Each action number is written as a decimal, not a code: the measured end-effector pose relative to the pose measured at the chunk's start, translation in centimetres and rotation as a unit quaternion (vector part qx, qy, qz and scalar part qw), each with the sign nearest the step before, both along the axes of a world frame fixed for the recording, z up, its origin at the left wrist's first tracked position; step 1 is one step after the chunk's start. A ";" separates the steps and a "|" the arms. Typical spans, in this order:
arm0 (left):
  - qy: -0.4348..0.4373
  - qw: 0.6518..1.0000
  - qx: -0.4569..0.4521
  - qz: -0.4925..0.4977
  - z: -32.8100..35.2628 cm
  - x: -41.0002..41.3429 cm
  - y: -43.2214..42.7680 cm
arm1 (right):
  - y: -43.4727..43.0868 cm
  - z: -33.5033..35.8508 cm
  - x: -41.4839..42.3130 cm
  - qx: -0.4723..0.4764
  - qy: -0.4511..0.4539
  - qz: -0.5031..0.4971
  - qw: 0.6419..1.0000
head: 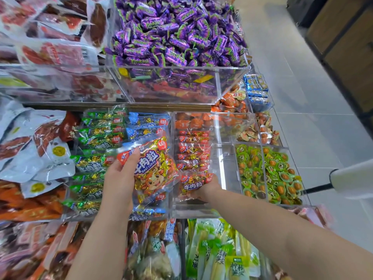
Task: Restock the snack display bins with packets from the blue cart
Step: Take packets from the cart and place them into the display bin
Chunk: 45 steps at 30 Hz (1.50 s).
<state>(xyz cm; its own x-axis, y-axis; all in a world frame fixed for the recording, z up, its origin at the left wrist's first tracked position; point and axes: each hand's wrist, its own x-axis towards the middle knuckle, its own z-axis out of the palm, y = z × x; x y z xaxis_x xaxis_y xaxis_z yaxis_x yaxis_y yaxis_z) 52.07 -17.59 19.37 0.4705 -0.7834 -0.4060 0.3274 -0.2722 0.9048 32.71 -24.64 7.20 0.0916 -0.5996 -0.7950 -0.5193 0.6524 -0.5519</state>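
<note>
My left hand (119,178) grips a stack of red beef-cube packets (153,170) above the middle of the display, thumb across the top packet. My right hand (205,188) holds another red beef-cube packet (193,184) inside the clear acrylic bin (224,158), at the front of a row of red packets (192,146) standing in it. To the left, neighbouring bins hold blue packets (147,122) and green packets (96,138). The blue cart is out of view.
A big clear bin of purple candies (177,33) overhangs at the back. Green-wrapped snacks (268,170) fill bins at right, orange ones (228,104) behind. Bagged goods lie at left (36,150) and below (214,253). Tiled aisle floor (302,98) runs at right.
</note>
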 end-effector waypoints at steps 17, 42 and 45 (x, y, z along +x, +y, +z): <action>-0.016 1.000 0.008 -0.006 0.2 -0.4 0.1 | -0.3 -0.3 -3.5 -0.038 0.110 0.057 0.992; -0.088 0.979 0.063 -0.174 0.4 -4.6 -1.3 | -1.9 9.9 -4.8 -0.161 -0.146 -0.074 0.973; -0.119 0.970 0.061 -0.203 0.1 -5.2 -1.8 | -1.6 11.1 -4.8 -0.176 -0.214 0.004 0.961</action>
